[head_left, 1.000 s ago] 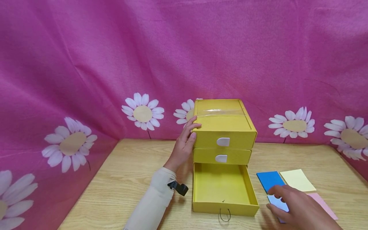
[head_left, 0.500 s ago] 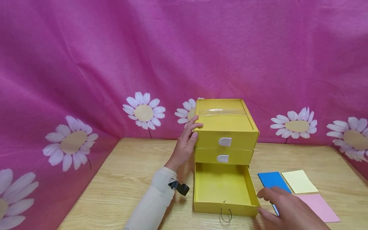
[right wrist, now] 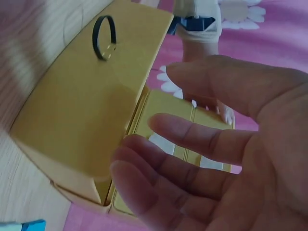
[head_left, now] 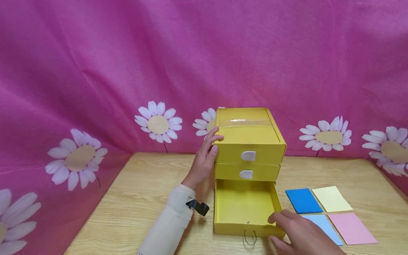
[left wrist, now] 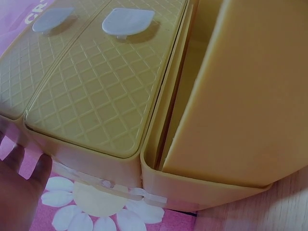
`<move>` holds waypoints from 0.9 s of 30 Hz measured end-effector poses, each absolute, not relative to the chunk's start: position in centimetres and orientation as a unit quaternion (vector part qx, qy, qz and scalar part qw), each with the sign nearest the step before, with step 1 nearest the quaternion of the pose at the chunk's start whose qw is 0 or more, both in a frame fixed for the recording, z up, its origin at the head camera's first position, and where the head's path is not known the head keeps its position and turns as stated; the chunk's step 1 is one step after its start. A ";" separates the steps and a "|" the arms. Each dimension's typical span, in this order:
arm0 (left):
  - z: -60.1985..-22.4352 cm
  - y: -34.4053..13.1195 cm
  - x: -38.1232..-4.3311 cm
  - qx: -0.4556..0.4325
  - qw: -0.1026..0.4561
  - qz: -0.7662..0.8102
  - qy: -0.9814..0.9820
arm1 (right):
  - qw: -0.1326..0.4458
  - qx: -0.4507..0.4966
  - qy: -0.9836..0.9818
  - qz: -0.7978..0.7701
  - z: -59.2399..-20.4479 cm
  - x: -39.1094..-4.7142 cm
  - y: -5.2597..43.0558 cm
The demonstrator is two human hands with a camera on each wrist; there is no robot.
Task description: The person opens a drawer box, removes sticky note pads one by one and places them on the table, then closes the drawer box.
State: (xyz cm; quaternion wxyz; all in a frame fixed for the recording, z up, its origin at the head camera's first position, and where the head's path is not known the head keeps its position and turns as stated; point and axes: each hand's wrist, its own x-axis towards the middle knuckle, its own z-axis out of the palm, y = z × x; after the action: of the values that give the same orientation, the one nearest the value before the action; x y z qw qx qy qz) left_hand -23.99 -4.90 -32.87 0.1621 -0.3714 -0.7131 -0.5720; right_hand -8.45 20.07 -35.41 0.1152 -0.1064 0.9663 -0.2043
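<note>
A yellow drawer unit (head_left: pixel 250 134) stands on the table, its bottom drawer (head_left: pixel 245 202) pulled out with a bare floor. A thin dark loop (right wrist: pixel 96 41) serves as that drawer's pull. My left hand (head_left: pixel 204 157) rests against the unit's upper left side, fingertips at the top edge; the left wrist view shows these fingers (left wrist: pixel 41 171) along the side wall. Over the drawer's front right corner is my right hand (head_left: pixel 301 230), thumb and fingers apart and loosely bent. Nothing sits between them in the right wrist view; whether they touch the drawer, I cannot tell.
Right of the unit lie flat pads of paper: blue (head_left: pixel 303 200), pale yellow (head_left: pixel 332 199), light blue (head_left: pixel 326 226) and pink (head_left: pixel 352 228). My right hand partly covers the light blue one. A pink flowered cloth (head_left: pixel 178 71) hangs behind the wooden table (head_left: pixel 153 184).
My right hand has moved left from over the light blue pad to the drawer's front right corner, uncovering the pads. The left hand and drawer unit stay in place.
</note>
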 end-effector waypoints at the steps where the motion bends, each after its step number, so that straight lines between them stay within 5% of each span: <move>1: -32.8 -4.9 -24.0 -0.372 0.163 -0.572 -0.713 | 0.115 -0.106 0.966 -0.205 -35.4 -8.4 19.8; 11: -32.9 -4.8 -24.1 -0.381 0.178 -0.569 -0.707 | 0.119 -0.144 0.960 -0.210 -35.3 -8.2 18.5; 18: -33.0 -4.8 -24.0 -0.376 0.167 -0.573 -0.709 | 0.061 -0.236 0.950 -0.193 -36.2 -7.6 18.4; 27: -34.4 -4.7 -25.6 -0.376 0.174 -0.571 -0.708 | 0.110 -0.244 0.937 -0.223 -37.3 -7.9 17.7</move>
State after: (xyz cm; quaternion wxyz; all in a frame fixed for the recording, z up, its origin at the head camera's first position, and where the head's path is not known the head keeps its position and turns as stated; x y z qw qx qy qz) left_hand -25.62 -4.75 -34.37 0.1740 -0.3764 -0.7083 -0.5713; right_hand -7.92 17.74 -37.28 0.1098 -0.2442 0.9373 -0.2232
